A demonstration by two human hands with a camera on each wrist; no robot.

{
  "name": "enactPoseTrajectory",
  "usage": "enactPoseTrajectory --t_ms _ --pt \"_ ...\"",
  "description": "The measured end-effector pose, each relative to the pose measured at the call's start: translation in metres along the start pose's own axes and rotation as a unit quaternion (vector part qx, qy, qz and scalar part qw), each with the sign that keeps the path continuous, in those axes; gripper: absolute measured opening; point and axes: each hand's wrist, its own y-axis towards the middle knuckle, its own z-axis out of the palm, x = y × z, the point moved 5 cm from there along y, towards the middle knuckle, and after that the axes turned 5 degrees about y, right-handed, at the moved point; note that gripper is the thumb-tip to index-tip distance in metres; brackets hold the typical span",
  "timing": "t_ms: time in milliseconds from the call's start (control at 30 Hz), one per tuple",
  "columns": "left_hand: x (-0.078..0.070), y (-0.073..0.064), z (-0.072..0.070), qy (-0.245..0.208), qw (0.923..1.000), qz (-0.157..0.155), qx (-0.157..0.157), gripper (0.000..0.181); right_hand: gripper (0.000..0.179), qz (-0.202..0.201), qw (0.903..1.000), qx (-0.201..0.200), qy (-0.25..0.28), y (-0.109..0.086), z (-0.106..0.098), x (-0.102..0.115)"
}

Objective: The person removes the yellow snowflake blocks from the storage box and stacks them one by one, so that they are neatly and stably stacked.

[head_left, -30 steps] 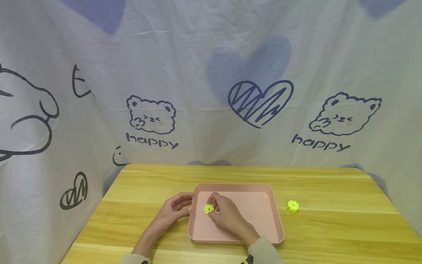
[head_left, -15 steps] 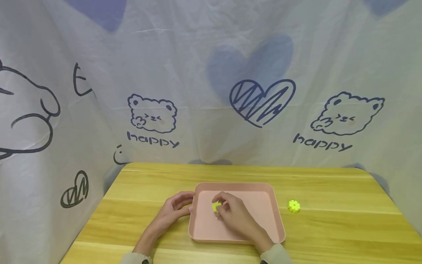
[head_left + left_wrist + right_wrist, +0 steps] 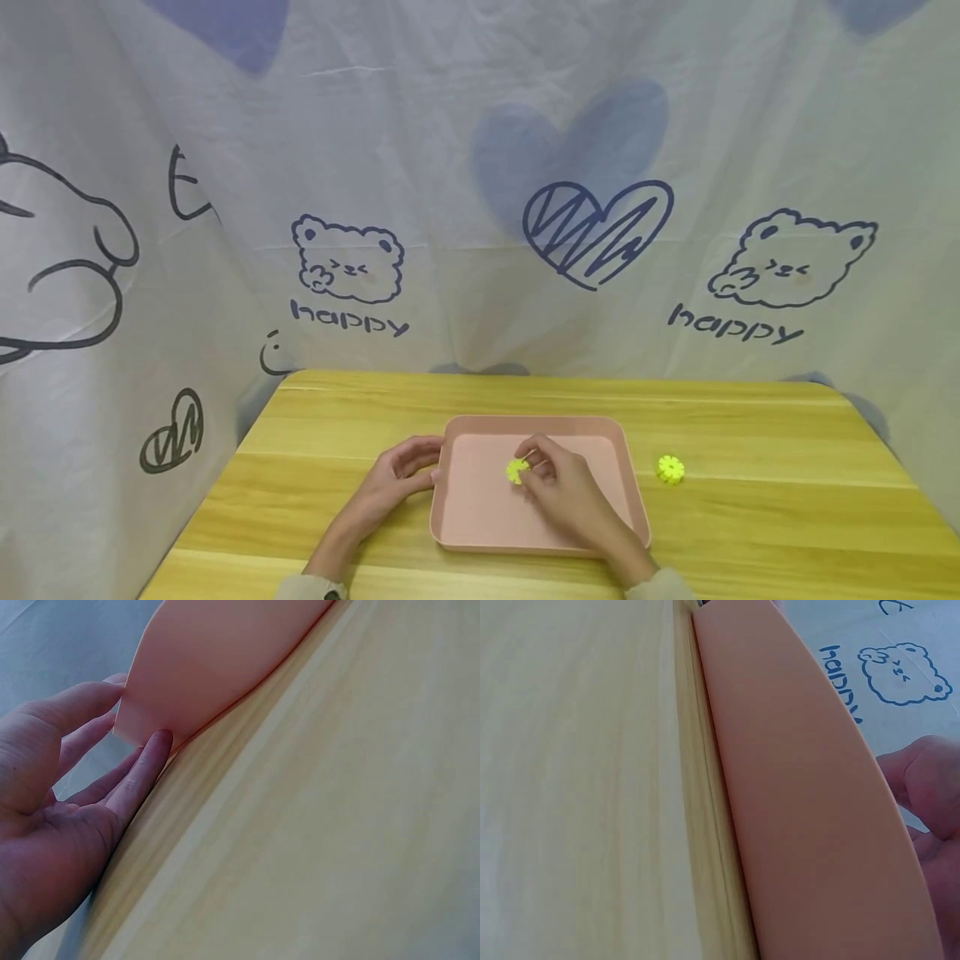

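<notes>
My right hand [image 3: 566,487] is over the pink tray [image 3: 472,533] and pinches a yellow notched plastic disc [image 3: 517,472] between thumb and fingertips. In the right wrist view the tray's outer wall [image 3: 802,787] hides the disc and most of that hand [image 3: 937,787]. Against the tray's left side rests my left hand [image 3: 390,483], its fingers relaxed and spread. The left wrist view has the left hand [image 3: 67,787] touching the outer wall [image 3: 202,667] with its fingertips. Another yellow notched disc [image 3: 671,470] lies on the table, right of the tray.
The light wooden table [image 3: 337,408] extends on both sides of the tray and behind it. A pale printed cloth [image 3: 450,167] with hearts and bears hangs behind the table and along its left.
My right hand has moved rightward across the tray, the pinched yellow disc going with it from the left part toward the middle. My left hand stays at the tray's left side.
</notes>
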Motion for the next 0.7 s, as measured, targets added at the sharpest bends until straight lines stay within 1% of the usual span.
enactPoseTrajectory --t_ms 133,233,300,367,500,567,633,700 --pt "0.0 0.0 0.0 -0.001 1.0 -0.001 0.002 0.052 0.017 0.009 0.9995 -0.005 0.029 -0.003 -0.006 0.0" --pt "0.0 -0.001 -0.001 0.0 1.0 -0.001 0.002 0.051 0.019 0.024 0.9978 -0.011 0.061 -0.006 -0.011 -0.001" --pt "0.001 0.0 -0.001 0.0 1.0 0.001 0.002 0.051 0.021 0.034 0.997 -0.018 0.067 -0.008 -0.015 -0.002" --pt "0.001 0.0 -0.001 0.0 1.0 0.002 0.003 0.051 0.023 0.038 0.9973 -0.029 0.057 -0.009 -0.019 -0.003" --pt "0.002 0.0 -0.001 0.0 1.0 0.003 0.004 0.051 0.03 0.028 0.9979 -0.058 -0.007 -0.012 -0.03 -0.004" --pt "0.001 0.0 -0.001 -0.001 1.0 0.004 0.003 0.051 0.032 0.019 0.997 -0.07 -0.029 -0.013 -0.035 -0.005" --pt "0.001 0.0 -0.001 -0.001 1.0 0.004 0.004 0.051 0.032 0.01 0.9963 -0.077 -0.036 -0.015 -0.04 -0.005" --pt "0.001 0.0 -0.001 -0.002 1.0 0.003 0.004 0.051 0.031 0.006 0.9964 -0.079 -0.031 -0.016 -0.044 -0.004"
